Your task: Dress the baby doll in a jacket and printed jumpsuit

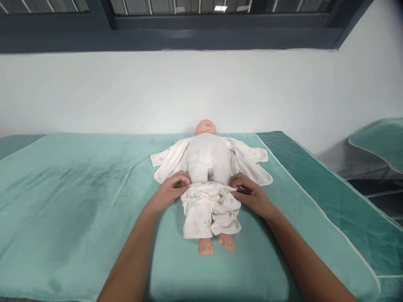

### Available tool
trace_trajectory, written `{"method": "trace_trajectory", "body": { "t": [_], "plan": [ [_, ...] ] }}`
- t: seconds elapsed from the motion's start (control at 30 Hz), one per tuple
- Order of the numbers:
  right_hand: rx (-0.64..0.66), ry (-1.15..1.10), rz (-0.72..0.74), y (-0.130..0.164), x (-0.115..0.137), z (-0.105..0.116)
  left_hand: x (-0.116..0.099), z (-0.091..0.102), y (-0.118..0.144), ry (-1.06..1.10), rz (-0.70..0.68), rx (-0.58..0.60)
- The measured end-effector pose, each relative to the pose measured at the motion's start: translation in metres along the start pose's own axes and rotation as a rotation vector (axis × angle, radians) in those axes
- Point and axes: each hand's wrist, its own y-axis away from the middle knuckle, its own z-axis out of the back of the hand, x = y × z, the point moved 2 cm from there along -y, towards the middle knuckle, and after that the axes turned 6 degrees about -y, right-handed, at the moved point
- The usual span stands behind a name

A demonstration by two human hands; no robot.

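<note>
Doll (208,157) lies face up on the green blanket (78,197), head toward the wall, feet toward the person. Left hand (171,191) pinches the pants (209,209) waistband at one hip, fingers clamped on the cloth. Right hand (248,193) grips the waistband at the other hip, fingers closed on it. Pants are bunched over the legs, bare feet sticking out. Open shirt (248,161) is spread flat under the torso.

Between the left hand (170,191) and right hand (250,193), the doll's (208,157) legs hide inside bunched trousers (210,209). Fingertips of both hands vanish behind the waistband, and both forearms are cut off by the bottom edge.
</note>
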Motion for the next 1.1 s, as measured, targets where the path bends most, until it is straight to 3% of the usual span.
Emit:
{"method": "trace_trajectory", "body": {
  "t": [0.2,0.4,0.7,0.93,1.03,1.1],
  "plan": [
    [-0.205,0.027,-0.015,-0.012,-0.010,0.000,0.006,0.000,-0.005,0.007,-0.081,-0.165],
    [-0.286,0.124,-0.094,-0.031,-0.009,0.005,0.010,0.001,-0.017,-0.011,-0.057,-0.254],
    [-0.345,0.219,-0.108,-0.081,-0.015,0.020,0.016,-0.003,-0.027,-0.065,-0.026,-0.345],
    [-0.384,0.033,-0.105,-0.077,-0.024,0.004,0.029,0.003,-0.055,-0.061,0.016,-0.442],
    [-0.375,0.027,-0.150,-0.074,-0.021,0.004,0.037,0.006,-0.071,-0.081,0.091,-0.540],
    [-0.356,0.010,-0.211,-0.073,-0.021,0.007,0.040,0.004,-0.077,-0.057,0.137,-0.538]
  ]
}}
